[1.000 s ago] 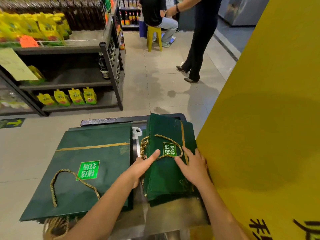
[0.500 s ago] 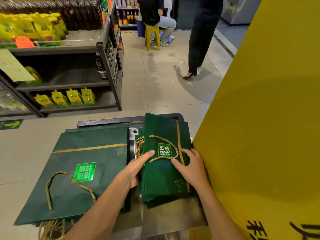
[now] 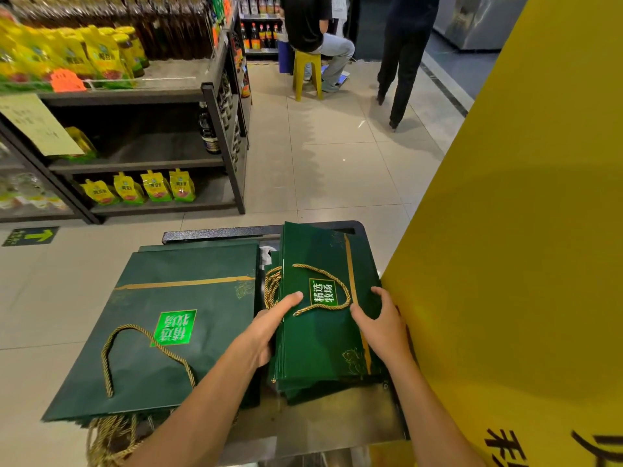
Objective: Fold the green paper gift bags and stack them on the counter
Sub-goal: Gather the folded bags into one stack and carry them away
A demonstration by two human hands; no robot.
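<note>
A stack of folded dark green gift bags (image 3: 320, 345) with gold rope handles lies on the right of the metal counter (image 3: 333, 423). My left hand (image 3: 266, 332) grips the stack's left edge, thumb on top and the other fingers hidden beneath. My right hand (image 3: 381, 318) rests flat on the top bag near its right edge, fingers spread. A second pile of larger, flat green bags (image 3: 151, 362) lies on the left of the counter, overhanging its edge, with rope handles hanging at the front.
A big yellow board (image 3: 522, 264) stands tight against the counter's right side. Store shelves (image 3: 141, 163) with yellow pouches and bottles fill the left. Beyond the counter is tiled floor, with a person seated on a yellow stool (image 3: 306, 72) and another standing nearby.
My left hand has slid from lying on top of the stack to gripping its left edge. My right hand has stayed on the top bag. The standing person in the aisle has moved farther off.
</note>
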